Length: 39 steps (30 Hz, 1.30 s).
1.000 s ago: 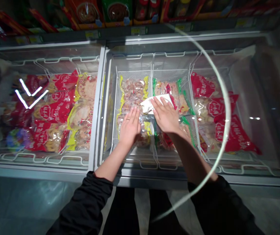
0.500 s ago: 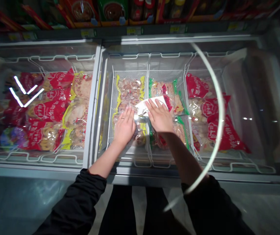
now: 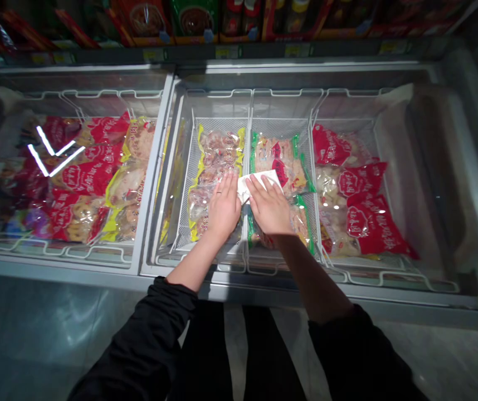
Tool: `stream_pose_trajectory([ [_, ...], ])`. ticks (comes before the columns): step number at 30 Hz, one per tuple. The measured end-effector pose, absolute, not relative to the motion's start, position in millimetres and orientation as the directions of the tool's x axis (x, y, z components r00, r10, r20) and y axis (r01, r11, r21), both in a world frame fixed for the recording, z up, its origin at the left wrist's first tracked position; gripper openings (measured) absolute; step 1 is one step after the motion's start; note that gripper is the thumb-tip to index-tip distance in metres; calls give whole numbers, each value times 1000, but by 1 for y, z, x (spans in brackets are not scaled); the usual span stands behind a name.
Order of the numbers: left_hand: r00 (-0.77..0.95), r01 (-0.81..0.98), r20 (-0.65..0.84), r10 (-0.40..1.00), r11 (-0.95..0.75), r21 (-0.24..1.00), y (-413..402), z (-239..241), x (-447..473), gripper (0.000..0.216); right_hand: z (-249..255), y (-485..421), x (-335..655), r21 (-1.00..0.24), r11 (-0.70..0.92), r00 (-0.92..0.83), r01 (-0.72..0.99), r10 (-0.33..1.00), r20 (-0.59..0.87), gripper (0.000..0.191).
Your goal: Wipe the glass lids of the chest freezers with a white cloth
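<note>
My left hand (image 3: 223,209) lies flat, fingers stretched out, on the glass lid of a chest freezer (image 3: 264,289). Right beside it my right hand (image 3: 269,207) presses flat on a white cloth (image 3: 259,180) that rests on the same glass. The two hands nearly touch. Under the glass, below my left hand, a wire basket holds yellow-edged food packs (image 3: 218,147). Green-edged packs (image 3: 278,156) fill the basket under the cloth and my right hand.
Red food packs (image 3: 360,184) fill the freezer's right section. A second freezer on the left holds red and yellow packs (image 3: 80,178). A shelf with boxed goods (image 3: 197,19) runs along the top. The tiled floor (image 3: 34,334) is at my feet.
Both hands and the cloth have slid a little to the left across the glass. The curved bright reflection on the lid is gone. The view has shifted slightly.
</note>
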<state>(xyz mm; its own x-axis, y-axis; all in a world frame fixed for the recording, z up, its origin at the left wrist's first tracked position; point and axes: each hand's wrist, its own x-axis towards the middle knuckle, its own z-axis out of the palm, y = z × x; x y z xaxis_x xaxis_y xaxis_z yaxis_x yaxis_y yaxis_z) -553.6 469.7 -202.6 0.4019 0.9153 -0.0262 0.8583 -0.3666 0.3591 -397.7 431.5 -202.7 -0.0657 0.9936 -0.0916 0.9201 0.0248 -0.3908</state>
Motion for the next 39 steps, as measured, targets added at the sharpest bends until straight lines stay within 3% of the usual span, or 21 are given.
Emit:
stream_pose_trajectory([
  [3,446,834,-25,895,-406,375,466,-202,-525,69,-203,454,-370,-400,49,-88,915,993,-79,59],
  [11,450,848,-60,891,-405,341,471,-207,-501,68,-204,417,-348,-375,-133,113,918,991,-75,59],
  [21,443,850,-82,893,-389,356,467,-206,-507,73,-205,480,-344,-418,43,-101,907,988,-119,59],
  [26,446,850,-100,889,-386,359,467,-205,-507,76,-208,459,-324,-394,-86,59,915,995,-79,60],
  [31,450,861,-153,880,-383,334,468,-207,-504,72,-209,422,-341,-359,-171,132,917,982,-132,61],
  [39,458,853,-145,877,-388,348,467,-211,-507,73,-207,460,-305,-369,-68,33,927,994,-101,61],
])
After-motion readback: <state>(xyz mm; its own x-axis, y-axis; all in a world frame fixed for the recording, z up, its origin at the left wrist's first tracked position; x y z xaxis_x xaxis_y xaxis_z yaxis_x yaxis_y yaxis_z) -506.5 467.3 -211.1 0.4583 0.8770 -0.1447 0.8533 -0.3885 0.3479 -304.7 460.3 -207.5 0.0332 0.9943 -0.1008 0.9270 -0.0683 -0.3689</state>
